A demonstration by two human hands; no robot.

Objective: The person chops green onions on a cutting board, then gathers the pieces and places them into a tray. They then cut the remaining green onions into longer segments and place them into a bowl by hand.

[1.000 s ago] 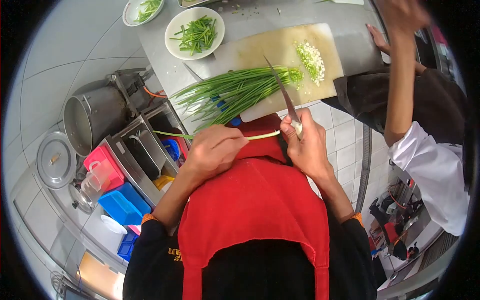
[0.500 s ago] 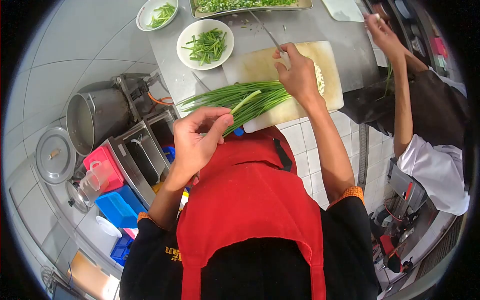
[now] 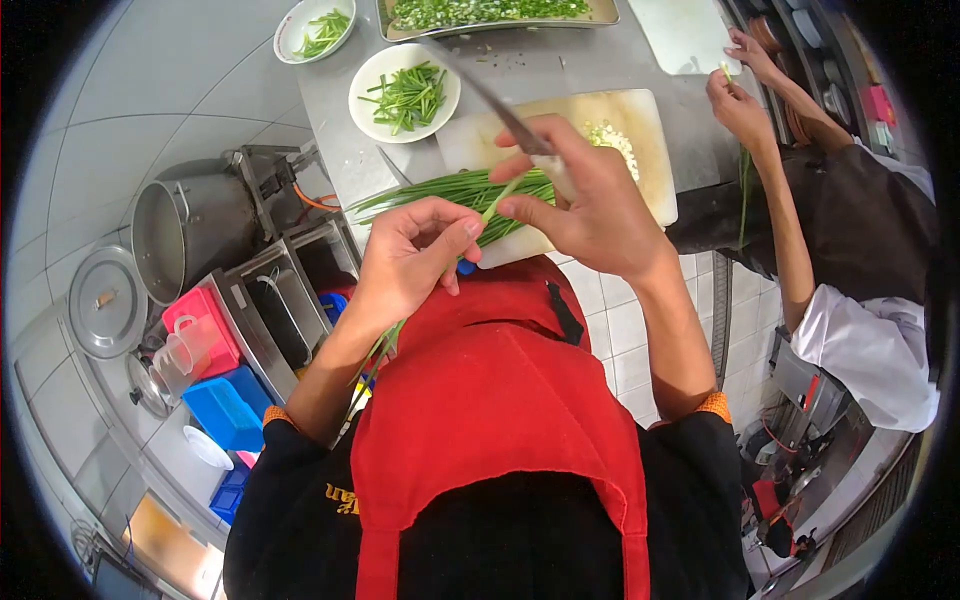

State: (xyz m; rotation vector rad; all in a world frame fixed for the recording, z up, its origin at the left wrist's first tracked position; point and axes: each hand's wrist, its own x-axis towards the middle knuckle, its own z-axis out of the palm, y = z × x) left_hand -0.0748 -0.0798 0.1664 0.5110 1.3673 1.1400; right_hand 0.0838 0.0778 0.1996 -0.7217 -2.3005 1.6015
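My left hand [image 3: 415, 255] pinches a single green onion stalk [image 3: 497, 200], whose pale end points up and right while its green leaves hang below the wrist. Close to that pale end, my right hand [image 3: 590, 205] holds a knife [image 3: 495, 105] by its light handle, blade pointing up and left. Behind both hands a bunch of green onions [image 3: 440, 193] lies across the edge of the cutting board [image 3: 648, 130]. Chopped white pieces [image 3: 613, 145] rest on the board. A second blade [image 3: 393, 167] shows beside the bunch.
A white bowl [image 3: 359, 102] and a smaller bowl [image 3: 285, 38] hold cut greens. Behind them is a metal tray [image 3: 500, 27] of chopped greens. At the right a co-worker's hands [image 3: 742, 110] hold a stalk near a white board [image 3: 675, 35]. A large pot [image 3: 190, 235] stands left.
My right hand and the knife have come back from over the board towards the stalk in my left hand. The co-worker's hands have moved left, towards the white board.
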